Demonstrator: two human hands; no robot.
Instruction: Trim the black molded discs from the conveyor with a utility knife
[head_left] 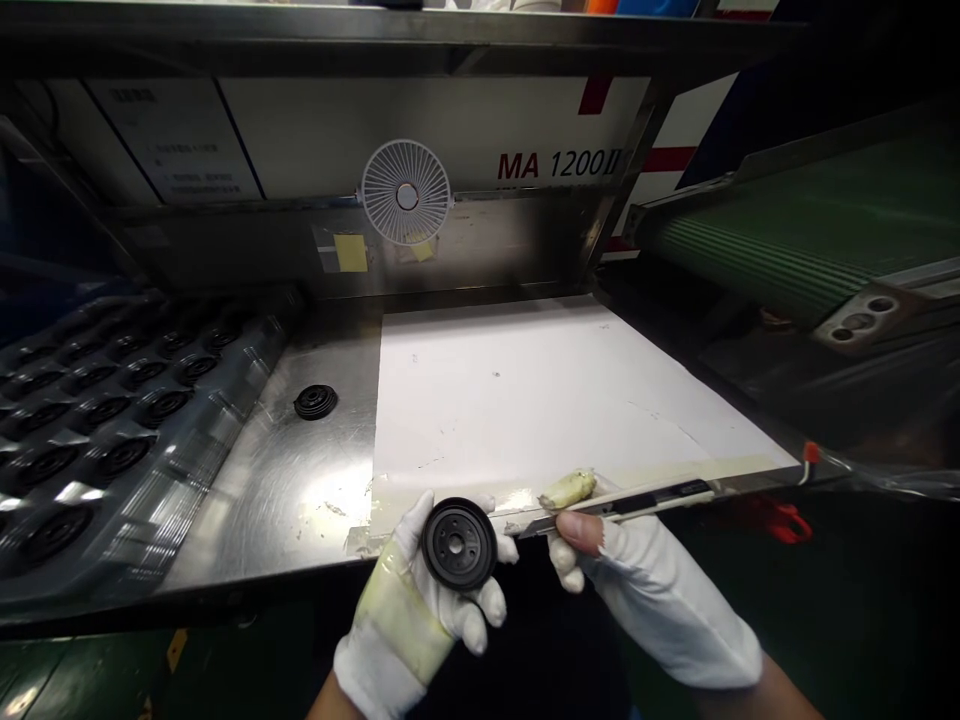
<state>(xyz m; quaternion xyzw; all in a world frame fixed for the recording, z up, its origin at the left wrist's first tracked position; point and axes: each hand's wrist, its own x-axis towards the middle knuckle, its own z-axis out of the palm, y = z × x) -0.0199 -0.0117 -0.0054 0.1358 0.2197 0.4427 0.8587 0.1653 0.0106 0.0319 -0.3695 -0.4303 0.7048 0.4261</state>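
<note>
Left gloved hand [405, 610] grips black rubber disc [458, 544] by rim, over near edge of steel counter [262, 500]. Right gloved hand [660, 610] closed on snap-off utility knife [637, 505], blade just beside disc. Pale putty lump [568, 489] at near edge of white sheet [540, 390]. Open room across sheet, far. Studded tray [112, 420] left.

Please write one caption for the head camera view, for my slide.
Gloved left hand holds a black rubber disc; right hand grips a utility knife beside a white sheet.
</note>
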